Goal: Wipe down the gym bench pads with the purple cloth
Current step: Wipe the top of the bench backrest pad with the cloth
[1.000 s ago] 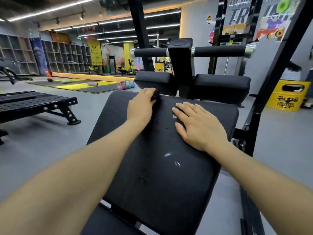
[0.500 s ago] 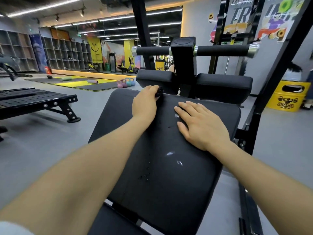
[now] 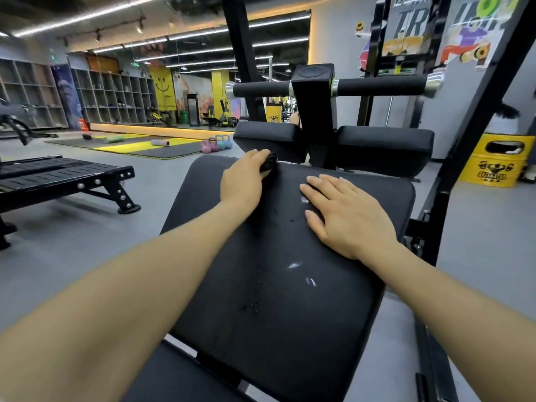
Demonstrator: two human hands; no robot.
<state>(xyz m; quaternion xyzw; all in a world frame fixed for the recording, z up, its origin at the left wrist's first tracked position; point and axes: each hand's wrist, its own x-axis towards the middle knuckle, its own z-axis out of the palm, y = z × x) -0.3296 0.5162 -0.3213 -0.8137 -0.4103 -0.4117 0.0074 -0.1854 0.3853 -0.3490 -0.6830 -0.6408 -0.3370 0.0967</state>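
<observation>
left hand (image 3: 246, 181): fingers curled round dark bunched cloth (image 3: 268, 163), at far edge of big bench pad (image 3: 278, 285)
right hand (image 3: 348, 216): fingers flat, spread, pressing pad
pads: 3 (1 big, 2 small behind)
kettlebells (image 3: 217, 143): 4, maybe
yellow bin (image 3: 493, 166): logo text unreadable

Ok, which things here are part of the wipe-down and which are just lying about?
Job:
- cloth, bunched dark in the left hand
- bench pad, with wet spots
- right hand, flat on the pad
- two smaller pads behind

Just about:
- kettlebells
- foam roller
- yellow bin
- flat bench
</observation>
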